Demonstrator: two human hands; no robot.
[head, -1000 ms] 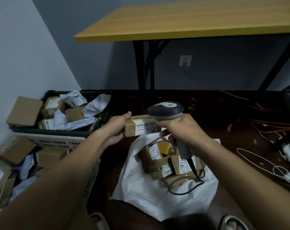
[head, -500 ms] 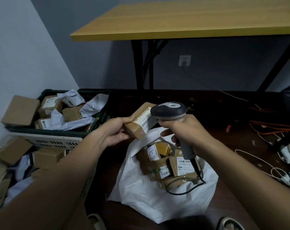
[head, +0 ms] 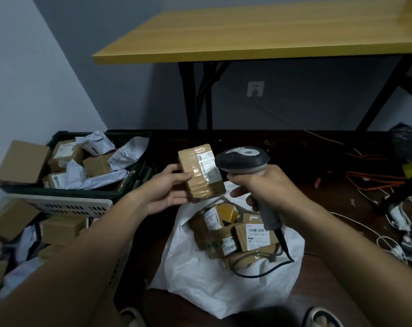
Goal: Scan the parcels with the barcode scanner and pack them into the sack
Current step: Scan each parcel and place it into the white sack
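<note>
The white sack [head: 226,274] lies open on the floor, its near edge between two slippers cut off by the frame, boxes filling its mouth; above the sack the left hand [head: 167,192] grips a taped parcel [head: 201,172], long axis running away from the viewer, label up but blurred; just right of the parcel the right hand [head: 268,187] is wrapped around the barcode scanner [head: 244,160], head forward, cable trailing into the sack; left of the sack, crates [head: 58,204] crowd the wall; open floor lies beyond.

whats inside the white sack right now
The white sack lies open on the floor and holds several brown cardboard parcels, some showing barcode labels. The scanner cable loops over them. Anything deeper is covered by the top parcels and the sack's folds.
</note>
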